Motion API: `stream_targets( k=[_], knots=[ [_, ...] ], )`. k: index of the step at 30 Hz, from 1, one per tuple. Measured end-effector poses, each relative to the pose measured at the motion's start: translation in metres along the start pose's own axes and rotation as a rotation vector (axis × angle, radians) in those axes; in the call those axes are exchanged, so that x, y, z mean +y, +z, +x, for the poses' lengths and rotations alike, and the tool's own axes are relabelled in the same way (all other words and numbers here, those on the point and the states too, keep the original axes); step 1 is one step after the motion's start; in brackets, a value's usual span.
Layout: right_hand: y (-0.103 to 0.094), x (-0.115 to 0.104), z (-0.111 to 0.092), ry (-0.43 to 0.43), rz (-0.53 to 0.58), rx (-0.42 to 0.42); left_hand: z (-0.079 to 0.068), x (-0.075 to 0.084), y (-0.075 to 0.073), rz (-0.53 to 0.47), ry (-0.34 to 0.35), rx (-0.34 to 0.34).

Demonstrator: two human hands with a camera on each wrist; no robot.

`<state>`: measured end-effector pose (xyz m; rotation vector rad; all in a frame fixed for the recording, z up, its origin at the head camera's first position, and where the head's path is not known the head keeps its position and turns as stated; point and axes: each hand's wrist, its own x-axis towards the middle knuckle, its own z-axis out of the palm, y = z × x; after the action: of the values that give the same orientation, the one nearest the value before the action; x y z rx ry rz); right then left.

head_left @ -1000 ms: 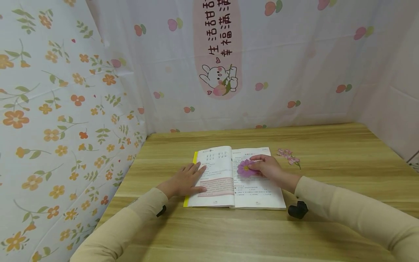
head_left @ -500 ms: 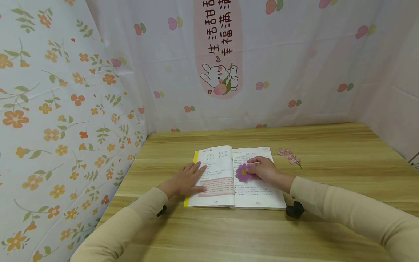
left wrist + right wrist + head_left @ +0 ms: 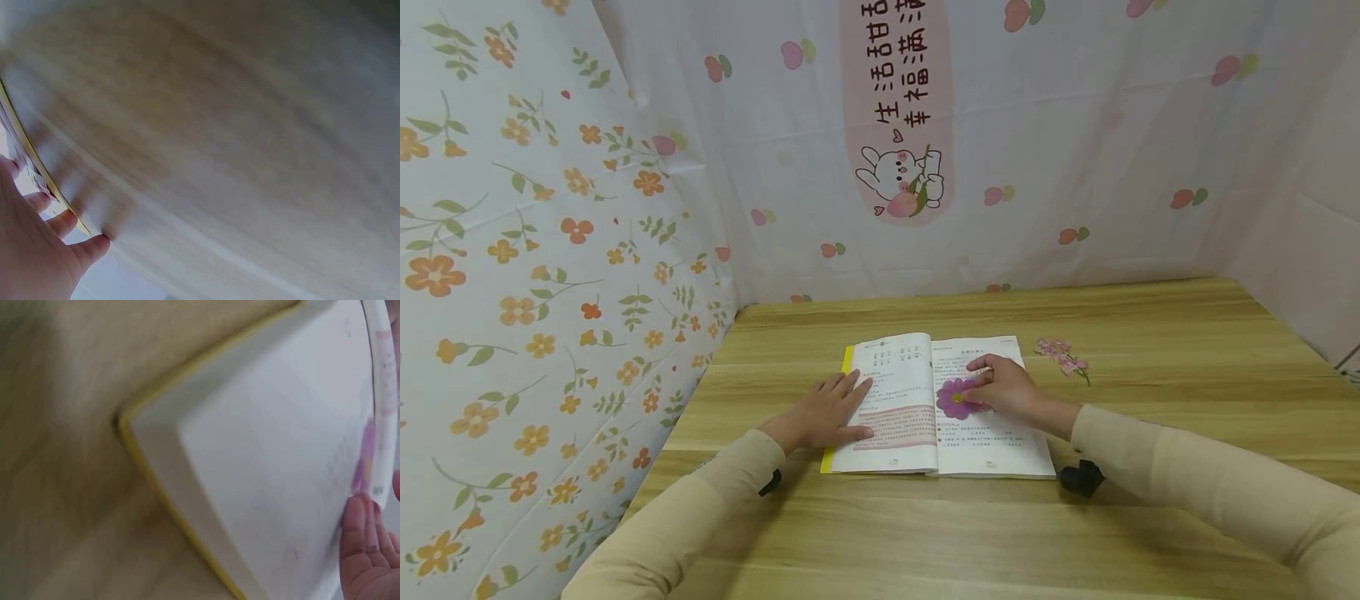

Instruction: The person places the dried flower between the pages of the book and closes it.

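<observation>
An open book (image 3: 992, 458) with a yellow cover lies on the wooden table. My left hand (image 3: 827, 412) rests spread on the left page and its outer edge; in the left wrist view its fingers (image 3: 90, 249) reach over the yellow edge. Over the right page, my right hand (image 3: 1007, 392) pinches the near edge of a purple cosmos flower (image 3: 953, 400) with a yellow centre. The flower lies close to the page, beside the book's middle fold. In the right wrist view, the thumb (image 3: 354, 515) is right at the flower's petals (image 3: 367, 447).
A sprig of small pink flowers (image 3: 1062, 357) lies on the table (image 3: 880, 533) right of the book. A white printed cloth (image 3: 1037, 167) hangs behind the table, and a flowered one (image 3: 550, 275) hangs along the left side.
My right hand has brought the cosmos flower slightly left and down, nearer the book's fold, and it now lies flatter over the page. The left hand has stayed in place.
</observation>
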<state>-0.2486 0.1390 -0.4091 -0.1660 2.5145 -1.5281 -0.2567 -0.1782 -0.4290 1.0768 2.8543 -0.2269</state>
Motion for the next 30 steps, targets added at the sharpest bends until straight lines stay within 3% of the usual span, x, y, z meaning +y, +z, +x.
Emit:
stream_targets(
  k=[15, 30],
  knots=[
    [-0.046, 0.007, 0.01, -0.267, -0.42, -0.029, -0.001, 0.0, -0.001, -0.003, 0.015, 0.005],
    [-0.065, 0.034, 0.039, -0.439, -0.888, -0.082, 0.0, -0.001, 0.0, -0.008, 0.008, -0.009]
  ],
)
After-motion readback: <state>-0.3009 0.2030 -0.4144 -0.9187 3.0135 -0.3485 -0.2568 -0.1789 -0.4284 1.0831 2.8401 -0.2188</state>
